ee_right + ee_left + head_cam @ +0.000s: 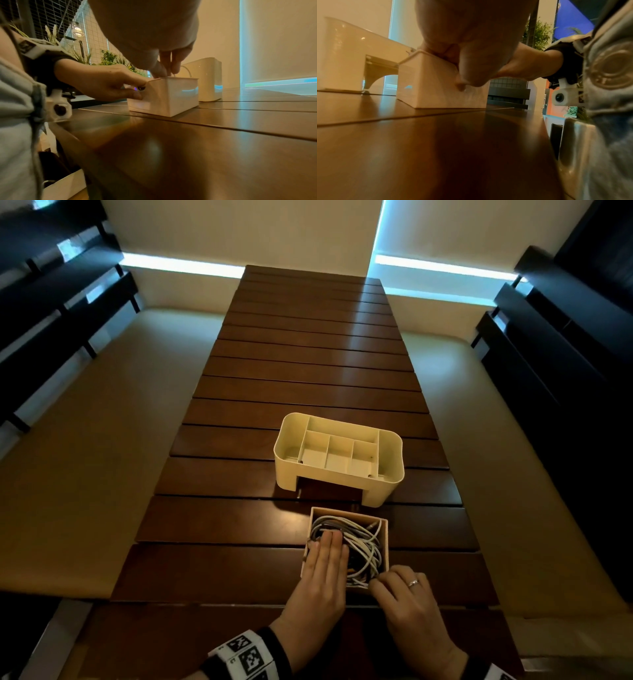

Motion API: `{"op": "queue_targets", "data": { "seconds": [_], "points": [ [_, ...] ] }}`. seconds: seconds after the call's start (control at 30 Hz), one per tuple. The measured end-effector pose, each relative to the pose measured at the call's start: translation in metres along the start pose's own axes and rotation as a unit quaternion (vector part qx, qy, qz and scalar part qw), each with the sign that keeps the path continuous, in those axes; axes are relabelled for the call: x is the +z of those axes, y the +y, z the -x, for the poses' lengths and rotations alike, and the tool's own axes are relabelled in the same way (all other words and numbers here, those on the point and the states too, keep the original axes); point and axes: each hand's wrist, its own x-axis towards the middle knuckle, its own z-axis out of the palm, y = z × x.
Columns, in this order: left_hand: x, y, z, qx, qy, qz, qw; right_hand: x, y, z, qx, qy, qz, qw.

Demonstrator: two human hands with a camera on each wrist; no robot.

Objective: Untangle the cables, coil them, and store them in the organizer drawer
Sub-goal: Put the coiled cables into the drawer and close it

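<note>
The cream drawer (384, 530) stands out of the organizer on the table, full of tangled white and grey cables (364, 546). My left hand (330, 542) lies flat on the cables at the drawer's left side, fingers straight, and its thumb (464, 83) rests against the drawer's (436, 88) outer wall. My right hand (376, 582) is at the near right corner, its curled fingers (164, 70) dipping over the rim and pinching a white cable (187, 70). The cream organizer (339, 453) with its open compartments stands just behind the drawer, its drawer slot empty.
The dark slatted wooden table (308, 364) stretches far ahead. Cream cushioned benches (85, 440) with dark slatted backs flank it left and right. The table's near edge lies just below my wrists.
</note>
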Motion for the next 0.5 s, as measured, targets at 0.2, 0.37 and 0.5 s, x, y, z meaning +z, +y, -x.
{"op": "queue_targets", "data": {
  "seconds": [0.2,0.37,0.5],
  "points": [
    [0.0,0.005,-0.004,0.007,0.027,-0.016,0.999,-0.011,-0.022,0.003,0.05,-0.107,0.01,0.993],
    [-0.007,0.005,-0.005,-0.004,0.028,0.059,0.998,-0.022,-0.014,-0.03,0.104,-0.241,-0.034,0.964],
    [-0.007,0.003,-0.006,0.003,0.018,0.118,0.993,-0.051,-0.006,-0.058,0.048,-0.388,-0.041,0.92]
  ]
}}
